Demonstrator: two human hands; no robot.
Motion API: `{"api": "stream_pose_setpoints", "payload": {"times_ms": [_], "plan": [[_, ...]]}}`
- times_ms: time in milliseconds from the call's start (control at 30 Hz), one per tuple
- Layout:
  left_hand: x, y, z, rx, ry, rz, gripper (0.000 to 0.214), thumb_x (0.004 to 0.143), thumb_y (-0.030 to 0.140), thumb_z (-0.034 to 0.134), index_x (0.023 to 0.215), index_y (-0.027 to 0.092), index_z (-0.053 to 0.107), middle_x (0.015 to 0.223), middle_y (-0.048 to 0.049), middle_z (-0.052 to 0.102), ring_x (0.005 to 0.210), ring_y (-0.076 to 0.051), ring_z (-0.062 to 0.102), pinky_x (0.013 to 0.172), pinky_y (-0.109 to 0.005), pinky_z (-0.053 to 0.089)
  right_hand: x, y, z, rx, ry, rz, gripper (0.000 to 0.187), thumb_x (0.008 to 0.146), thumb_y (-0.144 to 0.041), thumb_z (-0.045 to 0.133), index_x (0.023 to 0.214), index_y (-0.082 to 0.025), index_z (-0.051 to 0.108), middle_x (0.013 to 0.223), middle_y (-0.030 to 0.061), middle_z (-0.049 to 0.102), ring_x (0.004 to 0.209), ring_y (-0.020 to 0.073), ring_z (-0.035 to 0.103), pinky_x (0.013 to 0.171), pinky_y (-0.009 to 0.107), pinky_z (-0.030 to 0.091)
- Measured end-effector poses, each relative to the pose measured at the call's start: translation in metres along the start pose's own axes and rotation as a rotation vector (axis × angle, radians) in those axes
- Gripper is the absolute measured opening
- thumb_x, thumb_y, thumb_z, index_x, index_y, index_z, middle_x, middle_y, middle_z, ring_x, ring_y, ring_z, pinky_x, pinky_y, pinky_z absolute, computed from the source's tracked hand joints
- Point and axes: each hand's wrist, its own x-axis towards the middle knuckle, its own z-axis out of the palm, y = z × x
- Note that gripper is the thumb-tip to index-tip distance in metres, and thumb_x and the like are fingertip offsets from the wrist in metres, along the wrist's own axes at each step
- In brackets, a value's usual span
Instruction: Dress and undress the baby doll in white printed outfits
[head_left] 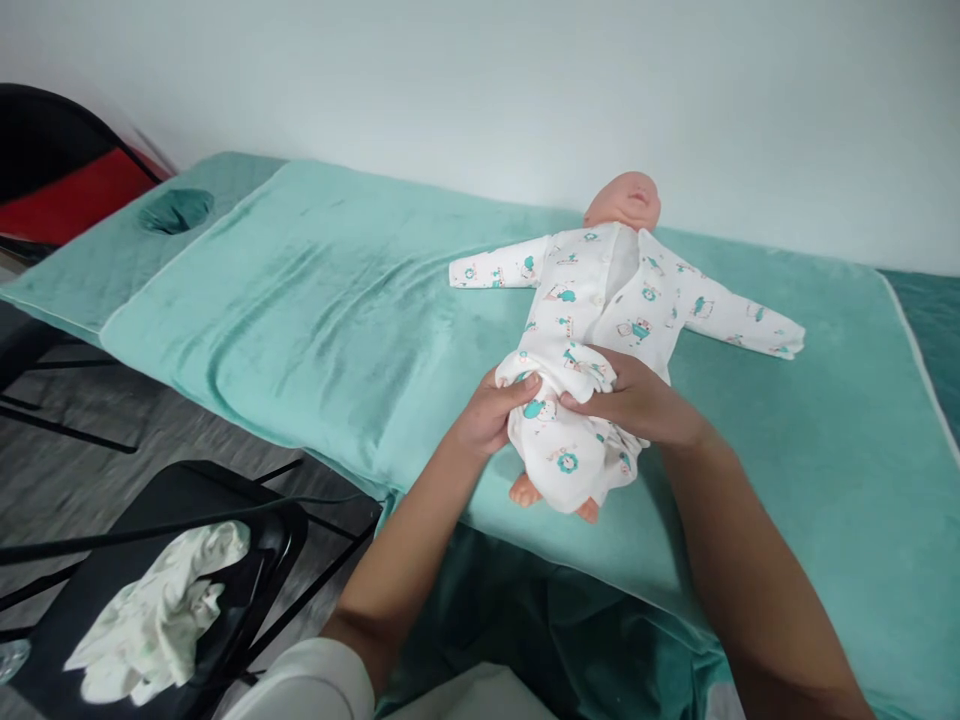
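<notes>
A baby doll [624, 200] lies on its back on a teal blanket [315, 310], head toward the wall, arms spread. It wears a white romper [592, 310] printed with teal animals. My left hand [491, 412] pinches the bunched fabric at the doll's waist on the left side. My right hand [637, 398] grips the same bunched fabric from the right. Both hands are closed on the cloth. Two bare doll feet [555, 498] stick out below the romper near the bed's front edge.
The blanket covers a padded table [90, 270] with a face hole [176, 210] at its left end. A black chair [225, 520] at lower left holds a crumpled white garment [161, 610]. Another black chair with a red seat [67, 190] stands at far left. A white wall runs behind.
</notes>
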Motion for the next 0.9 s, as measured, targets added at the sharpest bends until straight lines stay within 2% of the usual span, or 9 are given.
{"api": "stream_pose_setpoints", "payload": {"times_ms": [67, 167, 267, 367, 533, 667, 767, 833, 900], "plan": [[-0.020, -0.002, 0.005, 0.023, 0.036, -0.017, 0.057, 0.063, 0.048, 0.090, 0.104, 0.012, 0.074, 0.081, -0.0093, 0.076, 0.071, -0.023, 0.071, 0.067, -0.033, 0.055, -0.001, -0.004, 0.001, -0.105, 0.007, 0.022, 0.029, 0.081, -0.034, 0.075, 0.105, -0.020, 0.071, 0.102, 0.0027, 0.072, 0.097, 0.0225, 0.066, 0.080, 0.031, 0.050], [-0.055, -0.008, 0.015, 0.080, 0.101, -0.058, 0.049, 0.069, 0.048, 0.086, 0.099, 0.011, 0.074, 0.061, -0.0026, 0.065, 0.050, -0.013, 0.055, 0.055, -0.028, 0.045, -0.002, -0.007, 0.001, -0.216, -0.038, 0.047, 0.021, 0.079, -0.033, 0.073, 0.095, -0.019, 0.073, 0.095, 0.0014, 0.073, 0.090, 0.0209, 0.067, 0.076, 0.029, 0.050], [-0.086, -0.013, 0.026, 0.140, 0.205, -0.037, 0.042, 0.074, 0.043, 0.084, 0.101, 0.013, 0.073, 0.074, -0.0024, 0.068, 0.064, -0.012, 0.057, 0.064, -0.026, 0.045, -0.002, -0.008, 0.000, -0.296, -0.100, 0.062, 0.017, 0.076, -0.028, 0.069, 0.090, -0.019, 0.074, 0.091, 0.0004, 0.073, 0.086, 0.0198, 0.067, 0.074, 0.027, 0.048], [-0.106, -0.013, 0.036, 0.212, 0.274, -0.048, 0.039, 0.078, 0.042, 0.082, 0.106, 0.016, 0.072, 0.089, -0.0026, 0.069, 0.079, -0.013, 0.057, 0.073, -0.025, 0.043, -0.003, -0.008, -0.001, -0.387, -0.124, 0.051, 0.025, 0.069, -0.017, 0.060, 0.089, -0.020, 0.075, 0.091, -0.0005, 0.074, 0.088, 0.0189, 0.066, 0.078, 0.026, 0.047], [-0.127, -0.017, 0.056, 0.203, 0.433, -0.089, 0.036, 0.079, 0.045, 0.080, 0.099, 0.016, 0.071, 0.085, -0.0021, 0.067, 0.081, -0.015, 0.056, 0.074, -0.026, 0.042, -0.003, -0.008, 0.001, -0.427, -0.158, 0.041, 0.026, 0.066, -0.016, 0.057, 0.087, -0.020, 0.073, 0.092, 0.0004, 0.074, 0.085, 0.0188, 0.065, 0.077, 0.028, 0.047], [-0.143, -0.038, 0.070, 0.070, 0.566, -0.064, 0.033, 0.080, 0.044, 0.079, 0.097, 0.017, 0.070, 0.085, -0.0021, 0.066, 0.081, -0.014, 0.056, 0.073, -0.025, 0.043, -0.002, -0.004, 0.001, -0.414, -0.244, -0.112, 0.015, 0.072, -0.017, 0.062, 0.083, -0.020, 0.071, 0.093, 0.0029, 0.073, 0.086, 0.0190, 0.065, 0.078, 0.030, 0.047], [-0.151, -0.059, 0.071, -0.014, 0.651, 0.008, 0.030, 0.078, 0.042, 0.081, 0.092, 0.018, 0.068, 0.090, -0.0018, 0.067, 0.084, -0.013, 0.057, 0.076, -0.023, 0.045, -0.004, -0.002, 0.001, -0.420, -0.272, -0.226, 0.009, 0.078, -0.023, 0.067, 0.084, -0.020, 0.072, 0.098, 0.0045, 0.073, 0.092, 0.0199, 0.065, 0.086, 0.031, 0.047], [-0.154, -0.067, 0.068, -0.022, 0.687, 0.041, 0.030, 0.076, 0.040, 0.084, 0.089, 0.018, 0.068, 0.092, -0.0020, 0.069, 0.083, -0.012, 0.057, 0.075, -0.022, 0.045, -0.007, -0.003, 0.001, -0.452, -0.256, -0.186, 0.010, 0.080, -0.026, 0.069, 0.087, -0.021, 0.073, 0.101, 0.0034, 0.074, 0.095, 0.0199, 0.066, 0.087, 0.031, 0.046], [-0.154, -0.070, 0.063, -0.013, 0.720, 0.055, 0.031, 0.075, 0.040, 0.085, 0.088, 0.017, 0.068, 0.088, -0.0016, 0.070, 0.080, -0.012, 0.057, 0.074, -0.022, 0.045, -0.009, -0.006, 0.003, -0.523, -0.240, -0.075, 0.010, 0.078, -0.023, 0.069, 0.087, -0.022, 0.073, 0.097, 0.0005, 0.075, 0.089, 0.0181, 0.066, 0.080, 0.029, 0.045]]}}
